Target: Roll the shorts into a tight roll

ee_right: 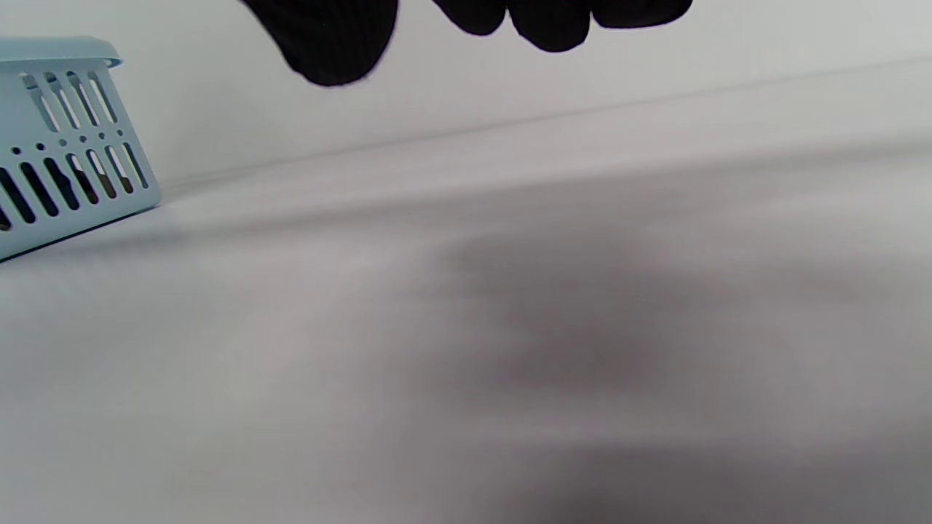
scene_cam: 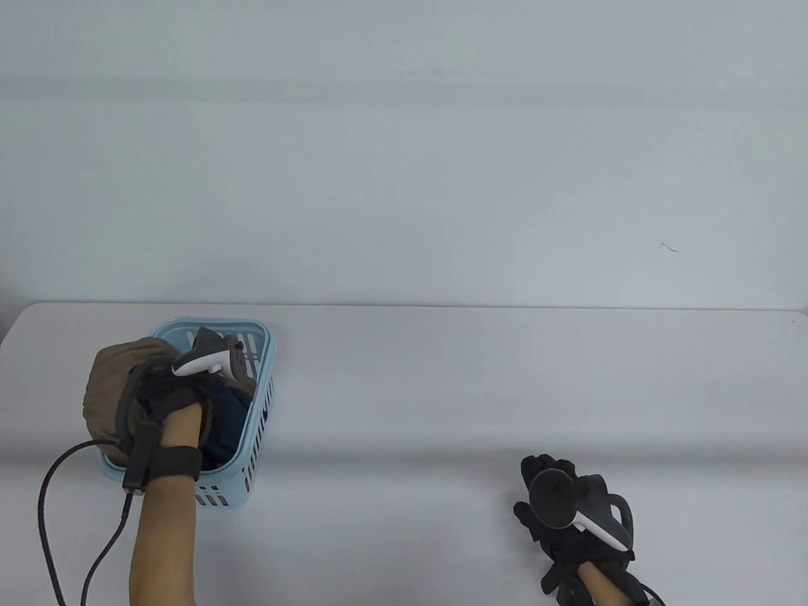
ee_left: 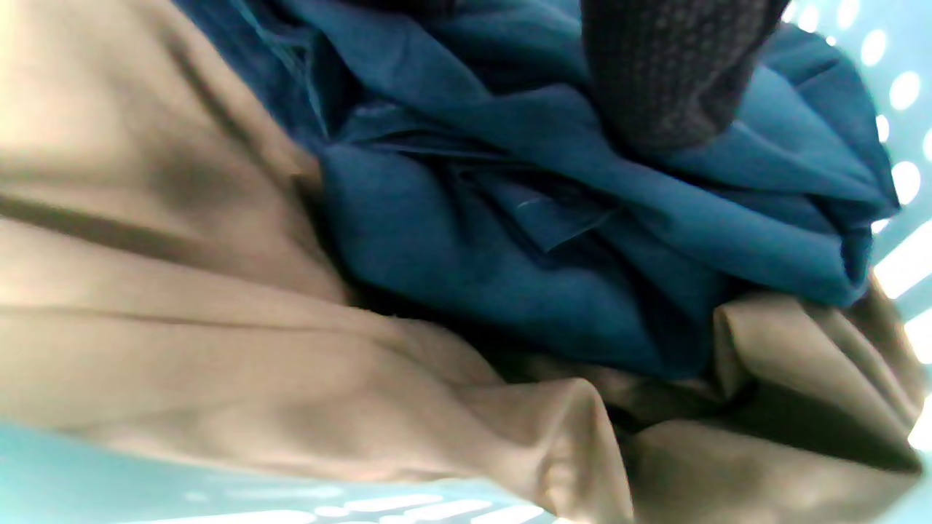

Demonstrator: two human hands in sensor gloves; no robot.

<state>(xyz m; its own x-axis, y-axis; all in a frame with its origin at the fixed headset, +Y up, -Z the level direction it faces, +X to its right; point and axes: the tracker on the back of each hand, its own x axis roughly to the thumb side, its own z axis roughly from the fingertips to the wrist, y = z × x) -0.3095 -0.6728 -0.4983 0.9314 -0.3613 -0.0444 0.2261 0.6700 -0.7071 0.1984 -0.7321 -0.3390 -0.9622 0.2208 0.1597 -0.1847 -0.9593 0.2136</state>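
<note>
Shorts (ee_left: pixel 553 240) in basket (scene_cam: pixel 259 404), seemingly under left grip (scene_cam: pixel 183 404)

A pale grey table (scene_cam: pixel 442 391) carries a light blue slotted basket (scene_cam: pixel 262 404) near its left end. The basket stands flat on the tabletop, close to the near edge.

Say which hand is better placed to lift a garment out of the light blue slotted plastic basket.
Left. The left hand is already down inside the light blue slotted plastic basket, a gloved finger against the dark teal fabric. The right hand sits on the white table, well clear.
</note>
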